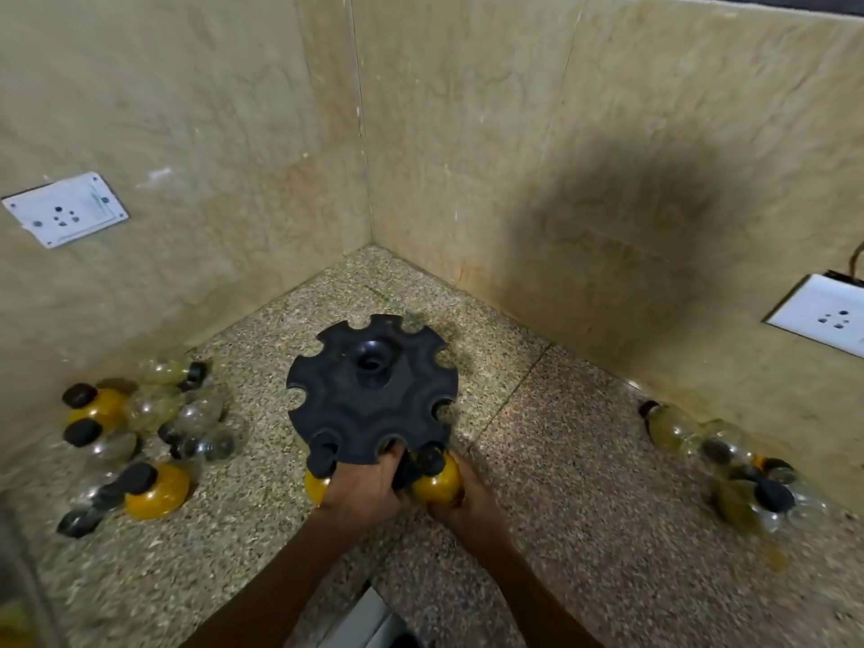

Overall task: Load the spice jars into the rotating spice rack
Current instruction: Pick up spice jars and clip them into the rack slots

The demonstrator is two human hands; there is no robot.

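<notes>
Spice rack [371, 395]: one; two yellow jars [437, 481] loaded (near edge)

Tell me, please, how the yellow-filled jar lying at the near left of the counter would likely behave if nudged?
The yellow-filled jar looks rounded and lies on its side, so it would probably roll. Its fill suggests more heft than the clear jars beside it. The counter looks smooth, so it may slide too.

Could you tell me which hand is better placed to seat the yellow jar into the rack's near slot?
Right. The right hand already grips the yellow jar just below the rack rim, while the left hand steadies the rack.
</notes>
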